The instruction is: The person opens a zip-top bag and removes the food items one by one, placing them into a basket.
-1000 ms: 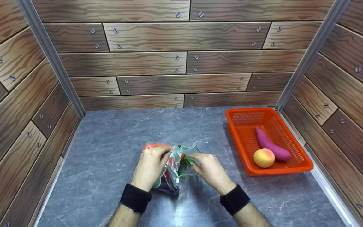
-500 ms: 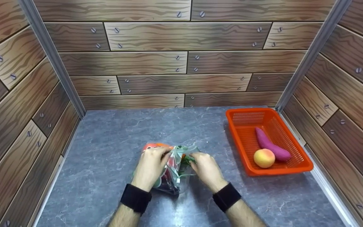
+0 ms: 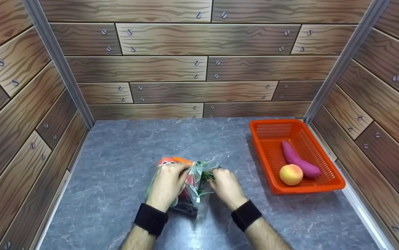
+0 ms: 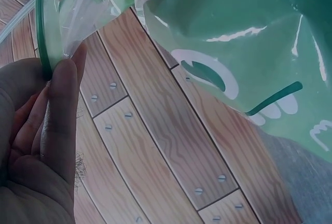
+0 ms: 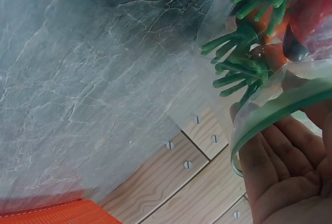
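A clear zip bag with green printing (image 4: 249, 42) lies on the grey tabletop in front of me. My left hand (image 3: 166, 184) pinches the green zip edge of its mouth between thumb and fingers. On the other side of the mouth, my right hand (image 3: 228, 187) holds the opposite edge, fingers curled at the green zip strip (image 5: 280, 112). Through the clear film I see orange carrots with green tops (image 5: 249, 71) and a shiny red piece (image 5: 311, 19). A white zip slider (image 3: 198, 200) hangs at the near end. My left hand hides part of the bag.
An orange-red plastic basket (image 3: 263, 163) stands at the right. In it lie a purple sweet potato (image 3: 298, 159) and a yellow-red peach (image 3: 291, 174). Wood-patterned walls (image 3: 171, 69) close off the back and both sides.
My right hand has moved slightly left and closer over the bag's mouth, its fingers now more curled at the edge. The left hand keeps its place on the bag.
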The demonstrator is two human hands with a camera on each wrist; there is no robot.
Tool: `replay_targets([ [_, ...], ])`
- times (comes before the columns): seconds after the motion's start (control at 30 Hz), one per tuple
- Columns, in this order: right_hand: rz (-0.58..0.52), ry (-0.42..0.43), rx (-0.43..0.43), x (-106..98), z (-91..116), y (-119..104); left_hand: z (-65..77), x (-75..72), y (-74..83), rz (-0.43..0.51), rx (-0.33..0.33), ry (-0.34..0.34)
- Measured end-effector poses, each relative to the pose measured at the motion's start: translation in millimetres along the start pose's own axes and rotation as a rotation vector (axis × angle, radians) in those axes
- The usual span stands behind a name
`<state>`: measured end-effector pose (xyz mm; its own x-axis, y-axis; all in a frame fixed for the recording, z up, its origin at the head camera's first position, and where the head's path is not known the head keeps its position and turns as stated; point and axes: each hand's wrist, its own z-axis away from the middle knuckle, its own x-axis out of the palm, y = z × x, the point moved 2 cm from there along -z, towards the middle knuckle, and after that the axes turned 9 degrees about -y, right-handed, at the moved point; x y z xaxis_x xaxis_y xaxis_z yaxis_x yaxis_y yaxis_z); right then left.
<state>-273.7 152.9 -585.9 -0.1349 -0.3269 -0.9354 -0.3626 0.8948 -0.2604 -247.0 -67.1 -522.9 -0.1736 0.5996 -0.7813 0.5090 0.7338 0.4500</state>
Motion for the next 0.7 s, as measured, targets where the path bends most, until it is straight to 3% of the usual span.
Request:
replay_targets([
  [0.37, -0.02, -0.05, 0.045, 13, 3, 4, 4.4, 9.8, -4.0, -0.041, -0.019, -0.025],
  [0.7, 0.006, -0.019, 0.013, 18, 5, 8, 6.3, 12.3, -6.5, -0.026, -0.004, -0.02],
])
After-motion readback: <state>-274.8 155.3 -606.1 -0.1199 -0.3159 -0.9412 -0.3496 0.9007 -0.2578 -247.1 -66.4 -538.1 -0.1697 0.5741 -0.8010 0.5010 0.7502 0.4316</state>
